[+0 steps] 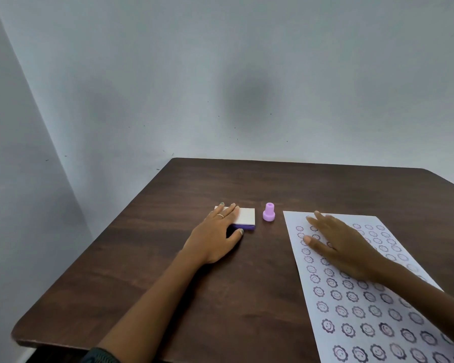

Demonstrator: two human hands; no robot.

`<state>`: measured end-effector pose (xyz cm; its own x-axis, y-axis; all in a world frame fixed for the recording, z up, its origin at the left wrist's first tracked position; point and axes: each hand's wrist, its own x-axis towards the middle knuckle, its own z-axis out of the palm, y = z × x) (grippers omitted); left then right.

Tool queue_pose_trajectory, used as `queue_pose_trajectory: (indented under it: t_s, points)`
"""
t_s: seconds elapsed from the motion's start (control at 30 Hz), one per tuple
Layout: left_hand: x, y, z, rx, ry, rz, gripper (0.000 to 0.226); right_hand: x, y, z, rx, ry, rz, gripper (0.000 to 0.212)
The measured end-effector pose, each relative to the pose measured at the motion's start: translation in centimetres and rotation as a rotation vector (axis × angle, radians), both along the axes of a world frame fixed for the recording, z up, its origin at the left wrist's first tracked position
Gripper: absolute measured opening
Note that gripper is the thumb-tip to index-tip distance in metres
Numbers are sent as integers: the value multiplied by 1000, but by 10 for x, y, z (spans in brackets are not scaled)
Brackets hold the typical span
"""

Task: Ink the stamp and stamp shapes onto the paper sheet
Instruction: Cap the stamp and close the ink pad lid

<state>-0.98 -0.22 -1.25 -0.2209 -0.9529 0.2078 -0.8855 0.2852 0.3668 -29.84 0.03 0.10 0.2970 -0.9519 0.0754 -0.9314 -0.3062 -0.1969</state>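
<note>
A small pink stamp (268, 212) stands upright on the dark wooden table (168, 271), untouched by either hand. Left of it lies the ink pad (245, 217), a flat box with a white lid and purple base. My left hand (216, 235) rests on the pad's left part, fingers across the lid and thumb against its near side. The white paper sheet (364, 305) lies to the right, covered with rows of purple smiley flower prints. My right hand (344, 247) lies flat on the sheet's upper part, fingers spread, holding nothing.
The table stands in a corner, with grey walls (220, 74) behind and to the left. Its left edge and rounded near-left corner (19, 334) are close. Bare wood lies between my two forearms.
</note>
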Motion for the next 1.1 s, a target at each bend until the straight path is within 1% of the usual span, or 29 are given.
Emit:
queue_pose_trajectory:
  t_s: [0.1,0.2,0.3,0.47,1.1]
  points:
    - [0,1,1,-2,1,1,60,0,2,-6,24,57,-9,81]
    - [-1,2,2,4,0,9,60,5,-6,-9,17,79,-12,85]
    - [-1,2,2,9,-1,6,61,9,-16,-13,1,91,-18,82]
    - [0,2,1,9,4,1,61,14,-29,-16,-7,109,-16,72]
    - [-4,1,9,22,1,-45,63,21,-35,-14,-14,109,-17,71]
